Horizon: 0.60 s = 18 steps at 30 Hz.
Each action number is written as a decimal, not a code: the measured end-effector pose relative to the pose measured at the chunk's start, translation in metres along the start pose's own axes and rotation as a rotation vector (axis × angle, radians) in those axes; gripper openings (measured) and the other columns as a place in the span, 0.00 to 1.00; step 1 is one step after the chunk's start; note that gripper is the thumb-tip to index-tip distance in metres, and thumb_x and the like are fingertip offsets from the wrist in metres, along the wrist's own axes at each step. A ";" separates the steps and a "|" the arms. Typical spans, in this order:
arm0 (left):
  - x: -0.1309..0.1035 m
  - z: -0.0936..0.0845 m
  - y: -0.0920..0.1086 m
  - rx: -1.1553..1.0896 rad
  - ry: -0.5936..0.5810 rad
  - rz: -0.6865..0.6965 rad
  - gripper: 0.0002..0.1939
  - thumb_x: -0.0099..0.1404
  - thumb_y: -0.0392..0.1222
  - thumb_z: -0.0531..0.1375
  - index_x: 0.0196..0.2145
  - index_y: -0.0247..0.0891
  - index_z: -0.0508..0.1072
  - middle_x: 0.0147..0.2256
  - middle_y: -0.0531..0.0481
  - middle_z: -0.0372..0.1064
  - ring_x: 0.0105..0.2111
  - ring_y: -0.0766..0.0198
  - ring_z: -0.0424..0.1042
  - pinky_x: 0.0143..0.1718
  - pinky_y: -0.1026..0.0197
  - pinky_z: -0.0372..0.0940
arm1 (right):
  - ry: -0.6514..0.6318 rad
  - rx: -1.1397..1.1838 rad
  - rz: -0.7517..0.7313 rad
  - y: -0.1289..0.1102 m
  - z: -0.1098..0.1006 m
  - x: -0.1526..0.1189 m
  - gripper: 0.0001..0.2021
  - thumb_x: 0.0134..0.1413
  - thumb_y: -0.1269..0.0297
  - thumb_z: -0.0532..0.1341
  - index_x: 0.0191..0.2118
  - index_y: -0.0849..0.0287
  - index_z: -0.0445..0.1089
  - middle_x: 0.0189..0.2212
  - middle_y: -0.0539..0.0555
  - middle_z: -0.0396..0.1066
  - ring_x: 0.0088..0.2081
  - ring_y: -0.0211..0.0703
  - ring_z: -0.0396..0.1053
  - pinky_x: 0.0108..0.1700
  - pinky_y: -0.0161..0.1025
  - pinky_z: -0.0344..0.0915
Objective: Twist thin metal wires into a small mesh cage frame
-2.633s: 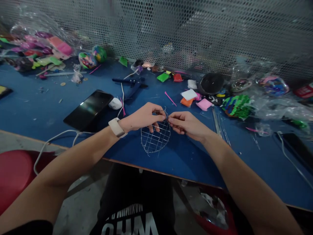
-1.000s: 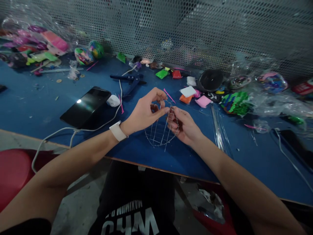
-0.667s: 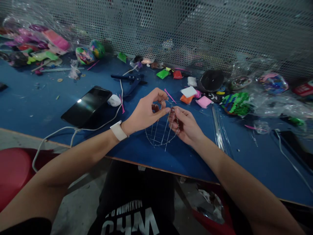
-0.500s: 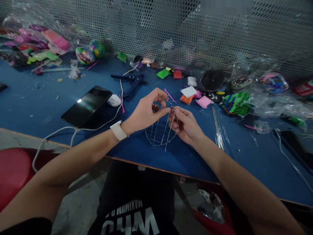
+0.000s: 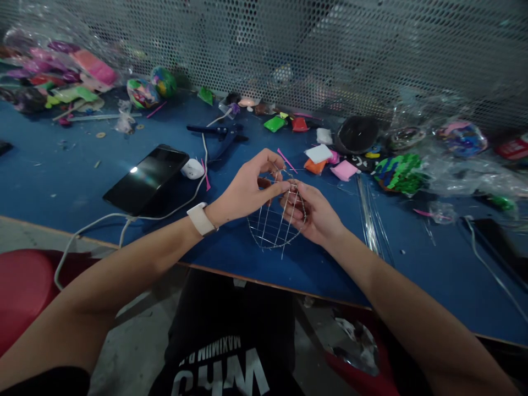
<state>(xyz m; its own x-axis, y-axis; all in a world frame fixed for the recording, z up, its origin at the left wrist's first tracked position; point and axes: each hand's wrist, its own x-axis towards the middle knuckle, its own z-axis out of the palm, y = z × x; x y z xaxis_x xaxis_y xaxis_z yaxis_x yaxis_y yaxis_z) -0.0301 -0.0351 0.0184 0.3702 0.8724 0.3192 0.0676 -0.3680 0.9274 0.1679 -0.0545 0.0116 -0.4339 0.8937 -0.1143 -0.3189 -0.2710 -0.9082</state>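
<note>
A rounded wire frame (image 5: pixel 277 242) with a twisted rim and thin crossing wires hangs between my hands above the near half of the blue table. My left hand (image 5: pixel 256 184), with a white band at the wrist, pinches its upper part between thumb and fingers. From the other side, my right hand (image 5: pixel 312 212) grips the same part, thumb tip close to my left thumb, some fingers behind the wires. One straight wire end sticks out below the rim. My fingers partly hide the top of the frame.
Dark-handled pliers (image 5: pixel 225 137) and a black phone (image 5: pixel 146 179) with a white cable lie left. Loose straight wires (image 5: pixel 369 220) rest to the right. Coloured clay packets (image 5: pixel 318 154) and a black bowl (image 5: pixel 358 135) sit near the perforated metal panel (image 5: pixel 256 49). A red stool (image 5: pixel 25 291) stands lower left.
The wire frame has shifted slightly right and down and turned a little, showing more of its crossing wires. Both hands keep their hold, with small finger movements.
</note>
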 end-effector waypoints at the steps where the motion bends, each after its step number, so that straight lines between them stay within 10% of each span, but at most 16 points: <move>1: 0.000 0.000 -0.001 0.033 0.023 0.022 0.24 0.72 0.62 0.71 0.49 0.45 0.67 0.42 0.49 0.72 0.33 0.65 0.74 0.33 0.61 0.73 | -0.004 0.003 0.004 0.000 0.001 0.000 0.22 0.58 0.43 0.77 0.38 0.53 0.70 0.28 0.42 0.53 0.23 0.32 0.47 0.23 0.35 0.51; 9: 0.000 -0.007 -0.005 0.494 0.115 0.420 0.05 0.78 0.47 0.67 0.47 0.45 0.80 0.64 0.41 0.69 0.63 0.48 0.74 0.63 0.41 0.74 | -0.010 -0.025 0.000 -0.004 0.007 -0.006 0.24 0.59 0.41 0.77 0.38 0.52 0.67 0.28 0.42 0.53 0.23 0.32 0.45 0.21 0.34 0.47; 18: 0.008 -0.027 0.003 0.745 -0.052 0.817 0.07 0.79 0.34 0.64 0.50 0.45 0.78 0.52 0.47 0.85 0.62 0.48 0.80 0.72 0.36 0.68 | -0.006 0.035 0.004 -0.005 0.011 -0.007 0.20 0.64 0.48 0.76 0.40 0.55 0.69 0.28 0.43 0.57 0.23 0.30 0.52 0.22 0.32 0.47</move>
<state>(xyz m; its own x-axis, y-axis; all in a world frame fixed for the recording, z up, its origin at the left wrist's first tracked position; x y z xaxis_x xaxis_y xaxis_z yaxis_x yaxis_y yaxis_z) -0.0517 -0.0205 0.0287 0.5952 0.2704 0.7567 0.3192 -0.9438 0.0861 0.1630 -0.0639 0.0216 -0.4401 0.8905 -0.1156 -0.3466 -0.2872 -0.8930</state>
